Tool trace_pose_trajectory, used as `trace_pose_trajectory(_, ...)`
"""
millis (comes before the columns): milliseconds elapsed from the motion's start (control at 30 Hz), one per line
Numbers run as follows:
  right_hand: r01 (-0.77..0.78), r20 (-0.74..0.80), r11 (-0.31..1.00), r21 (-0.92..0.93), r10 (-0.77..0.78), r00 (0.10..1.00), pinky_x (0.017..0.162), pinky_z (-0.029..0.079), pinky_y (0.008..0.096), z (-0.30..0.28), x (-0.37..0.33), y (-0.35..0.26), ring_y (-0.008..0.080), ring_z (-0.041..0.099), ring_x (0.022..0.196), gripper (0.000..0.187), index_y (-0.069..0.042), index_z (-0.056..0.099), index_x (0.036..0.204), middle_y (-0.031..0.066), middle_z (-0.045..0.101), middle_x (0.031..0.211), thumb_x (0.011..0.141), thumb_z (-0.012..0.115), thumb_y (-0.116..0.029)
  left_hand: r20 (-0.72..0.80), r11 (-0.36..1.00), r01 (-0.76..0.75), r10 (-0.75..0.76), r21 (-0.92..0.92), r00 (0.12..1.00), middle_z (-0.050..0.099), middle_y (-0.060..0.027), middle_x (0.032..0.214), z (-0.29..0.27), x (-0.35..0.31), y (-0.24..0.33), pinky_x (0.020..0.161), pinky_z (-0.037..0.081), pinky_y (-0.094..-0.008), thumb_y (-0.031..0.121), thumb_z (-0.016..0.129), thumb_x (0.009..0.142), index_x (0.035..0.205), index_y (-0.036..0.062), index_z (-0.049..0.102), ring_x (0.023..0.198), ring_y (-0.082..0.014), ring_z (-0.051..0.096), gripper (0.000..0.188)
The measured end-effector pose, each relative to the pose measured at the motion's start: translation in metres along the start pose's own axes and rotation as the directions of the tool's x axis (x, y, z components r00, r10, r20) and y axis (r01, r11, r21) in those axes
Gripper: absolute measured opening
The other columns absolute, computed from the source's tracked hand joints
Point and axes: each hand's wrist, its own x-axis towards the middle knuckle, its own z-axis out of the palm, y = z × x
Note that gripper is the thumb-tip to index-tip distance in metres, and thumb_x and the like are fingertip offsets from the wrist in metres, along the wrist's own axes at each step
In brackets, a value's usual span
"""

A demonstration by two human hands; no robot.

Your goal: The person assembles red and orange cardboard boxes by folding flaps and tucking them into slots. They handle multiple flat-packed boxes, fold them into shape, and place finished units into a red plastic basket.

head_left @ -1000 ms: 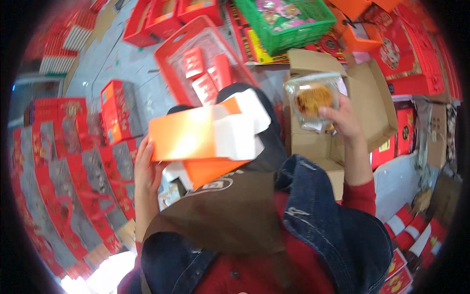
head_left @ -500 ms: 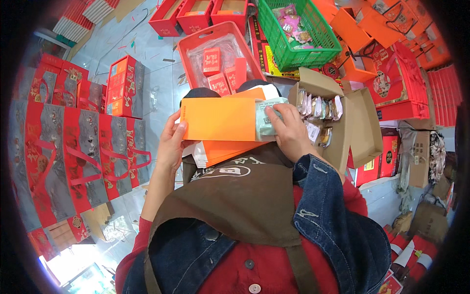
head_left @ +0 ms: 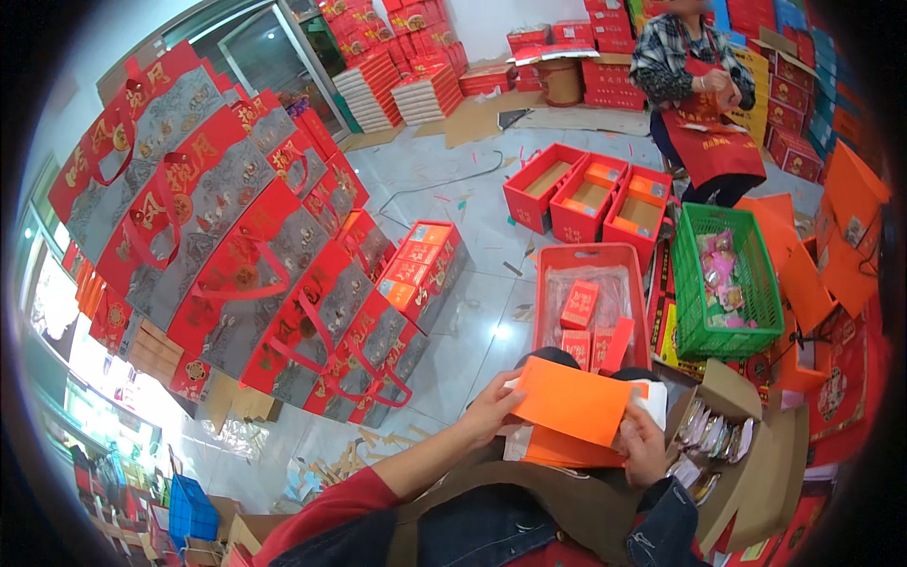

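An orange paper sleeve [head_left: 574,401] is held over my lap between both hands. My left hand [head_left: 493,406] grips its left end with the fingers closed. At its right end my right hand [head_left: 643,446] has its thumb and fingers closed on the edge. The pale green packet from the earlier frame does not show; whether it is inside the sleeve, I cannot tell. More flat orange sleeves [head_left: 567,448] lie beneath on my lap. Just right of my right hand stands an open cardboard box [head_left: 746,392] with several wrapped packets [head_left: 701,430].
Beyond my knees sits a red plastic tray [head_left: 545,312] with several red boxes [head_left: 580,304]. A green basket [head_left: 727,342] and red open boxes [head_left: 540,189] stand farther off. Red and grey gift bags [head_left: 236,246] fill the left. A person [head_left: 699,104] stands at the far right.
The view has swung up and left, bringing the room and a person into sight. My right hand has moved from the pale green packet to the sleeve's right end; the packet no longer shows.
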Motion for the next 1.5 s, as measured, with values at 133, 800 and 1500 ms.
trace_pose_trajectory(133,0.437,-0.269,0.869,-0.232,-0.489,0.830,0.099,0.037,0.0365,-0.013,0.010,-0.009,0.0232,0.045,0.117,0.058,0.003,0.035,0.129,0.0125,0.044,0.124,0.073,0.050,0.002,-0.021,0.891,-0.181,0.190,-0.416,0.982,0.052,-0.0094,0.124,0.003,0.002,0.001,0.090,0.048,-0.0381,0.016,0.057,0.089,0.135,0.0101,0.034,0.111,-0.0204,0.053,0.051)
trace_pose_trajectory(800,0.282,-0.039,0.938,-0.201,-0.296,0.955,0.086,0.042,0.0270,-0.010,0.031,-0.012,0.0171,0.049,0.102,0.047,-0.003,0.047,0.124,0.0089,0.048,0.112,0.081,0.062,-0.013,0.411,0.969,-0.247,0.215,0.027,0.886,0.044,-0.0105,0.128,0.069,0.047,-0.002,0.101,0.033,-0.0327,0.017,0.047,0.093,0.139,0.0090,0.030,0.119,-0.0194,0.043,0.049)
trace_pose_trajectory(1500,0.161,0.250,0.965,-0.205,-0.107,0.962,0.084,0.047,0.0294,-0.038,0.062,-0.059,0.0172,0.062,0.092,0.023,0.004,0.065,0.102,0.0149,0.066,0.099,0.087,0.059,-0.011,0.320,0.826,-0.548,0.487,0.135,0.813,0.052,-0.0042,0.105,0.091,0.061,0.000,0.088,0.039,-0.0261,0.013,0.050,0.094,0.119,0.0063,0.048,0.098,-0.0109,0.048,0.026)
